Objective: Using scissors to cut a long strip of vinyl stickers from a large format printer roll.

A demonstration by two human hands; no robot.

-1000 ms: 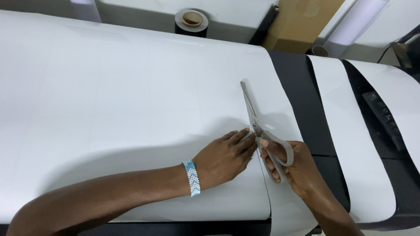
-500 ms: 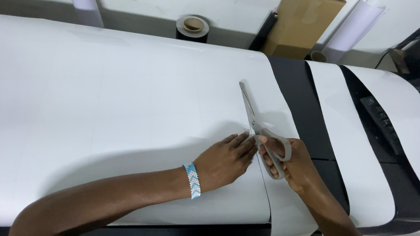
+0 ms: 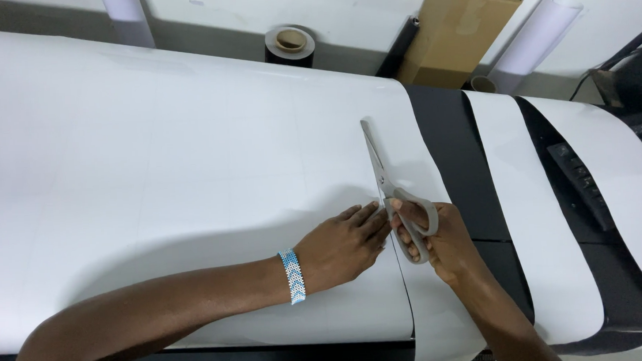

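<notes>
My right hand [image 3: 445,241] grips the grey handles of a pair of long scissors [image 3: 380,171], whose blades point away from me along a cut in a large white sheet [image 3: 152,167]. The blades look nearly closed and lie flat on the sheet. My left hand [image 3: 343,245] presses flat on the sheet just left of the scissors, fingertips touching the cut line near the handles. A blue and white beaded band [image 3: 292,275] circles my left wrist. A narrow strip of the sheet [image 3: 434,321] hangs down on the right of the cut.
The sheet lies over a long black machine bed [image 3: 454,137]. More white sheet strips [image 3: 542,213] lie to the right, beside a black control panel [image 3: 581,185]. At the back stand a brown cardboard box [image 3: 456,30], a black tape roll [image 3: 290,44] and white rolls [image 3: 533,41].
The scissors and both hands stay in nearly the same place on the sheet. The view has shifted slightly; no clear advance of the cut shows.
</notes>
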